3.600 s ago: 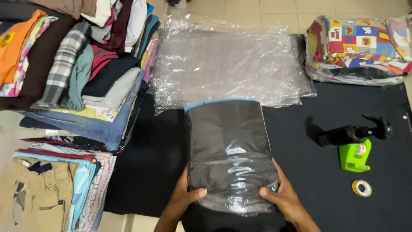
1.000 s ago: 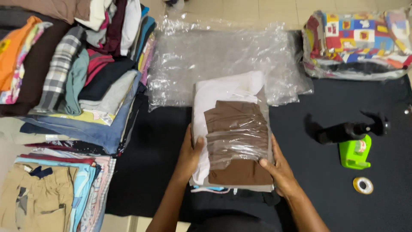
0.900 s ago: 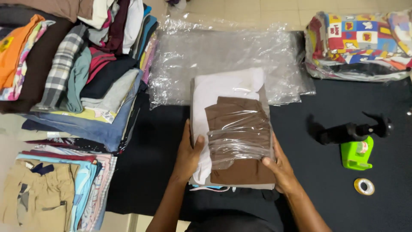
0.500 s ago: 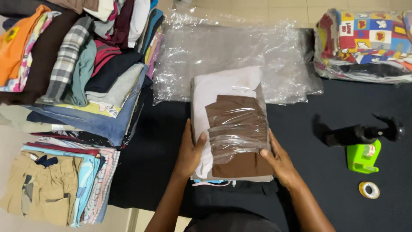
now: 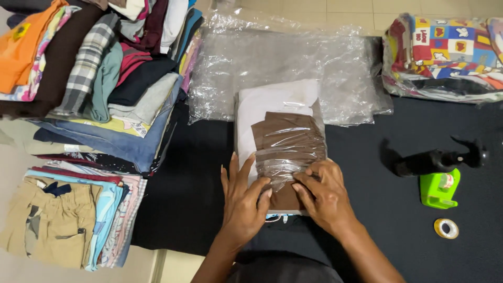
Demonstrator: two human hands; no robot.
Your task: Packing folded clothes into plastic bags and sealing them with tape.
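While you read these, keep the hands where they are.
Package: brown folded garment [image 5: 287, 137] wrapped in clear plastic, lying on a white folded cloth [image 5: 262, 107], on the dark mat [image 5: 194, 178], just in front of the crinkled plastic sheet [image 5: 277, 63].
Left hand: your left hand [image 5: 243, 196] lies flat, fingers spread, pressing the wrap's near left edge; it grips nothing.
Right hand: your right hand [image 5: 325, 191] is curled, fingertips pinching the plastic fold at the near edge.
Handling: soft, light, squashy; the film looks slippery, so hold by the bundle's sides, not the loose wrap.
Change: half a second back the hands flanked the bundle; now both have moved to its near end.
Nearby: clothes piles [image 5: 94, 78] left; green tape dispenser [image 5: 439, 187] and tape roll [image 5: 446, 228] right.
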